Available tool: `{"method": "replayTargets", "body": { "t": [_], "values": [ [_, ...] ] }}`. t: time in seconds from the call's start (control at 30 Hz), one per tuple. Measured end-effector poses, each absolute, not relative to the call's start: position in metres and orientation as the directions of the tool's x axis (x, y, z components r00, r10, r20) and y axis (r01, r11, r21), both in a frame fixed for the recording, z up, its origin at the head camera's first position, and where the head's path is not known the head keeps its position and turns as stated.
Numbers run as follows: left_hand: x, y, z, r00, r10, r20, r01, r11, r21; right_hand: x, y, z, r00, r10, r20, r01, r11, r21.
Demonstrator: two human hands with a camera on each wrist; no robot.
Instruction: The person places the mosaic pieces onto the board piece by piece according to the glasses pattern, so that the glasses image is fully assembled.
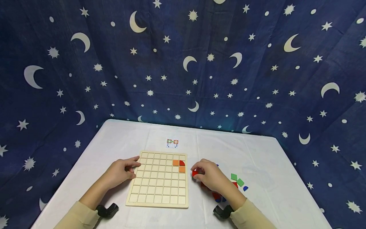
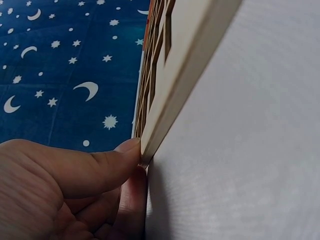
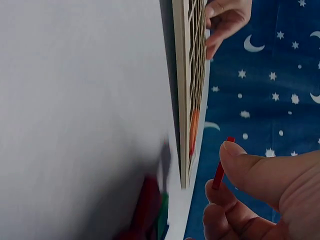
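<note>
A light wooden grid board point(image 1: 157, 205) lies on the white table. Two orange square tiles point(image 1: 175, 163) and a red quarter-circle tile point(image 1: 182, 163) sit in its cells near the upper right corner. At the board's left edge, my left hand point(image 1: 118, 173) rests its thumb and fingertips against the rim; in the left wrist view the thumb point(image 2: 105, 170) touches that edge. Just right of the board, my right hand point(image 1: 211, 176) pinches a thin red tile point(image 3: 223, 165) between thumb and finger, raised off the table. Its full outline is partly hidden by the fingers.
Loose red, blue and green tiles lie around and under my right forearm, among them a green diamond point(image 1: 240, 182) and a blue half-round tile point(image 1: 245, 188). A small pattern card point(image 1: 172, 143) lies beyond the board. A dark star-printed cloth point(image 1: 183, 63) hangs behind the table.
</note>
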State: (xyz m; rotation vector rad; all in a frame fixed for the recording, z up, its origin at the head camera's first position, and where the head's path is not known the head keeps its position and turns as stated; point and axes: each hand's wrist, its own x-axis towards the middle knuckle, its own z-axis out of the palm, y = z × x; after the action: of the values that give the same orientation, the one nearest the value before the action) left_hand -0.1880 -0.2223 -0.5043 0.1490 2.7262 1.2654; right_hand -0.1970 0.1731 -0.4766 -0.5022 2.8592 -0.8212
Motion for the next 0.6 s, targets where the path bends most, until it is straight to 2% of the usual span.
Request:
{"method": "replayTargets", "body": {
  "t": [0.37, 0.6],
  "values": [
    [-0.189, -0.222, -0.504, -0.987, 0.140, -0.077, 0.034, 0.653, 0.757, -0.198, 0.143, -0.486, -0.894, -0.448, 0.000, -0.370, 0.737, -0.566],
    [-0.189, -0.222, -0.504, -0.986, 0.142, -0.083, 0.029, 0.645, 0.763, -0.198, 0.133, -0.491, -0.895, -0.446, -0.017, -0.365, 0.754, -0.545]
  ]
}}
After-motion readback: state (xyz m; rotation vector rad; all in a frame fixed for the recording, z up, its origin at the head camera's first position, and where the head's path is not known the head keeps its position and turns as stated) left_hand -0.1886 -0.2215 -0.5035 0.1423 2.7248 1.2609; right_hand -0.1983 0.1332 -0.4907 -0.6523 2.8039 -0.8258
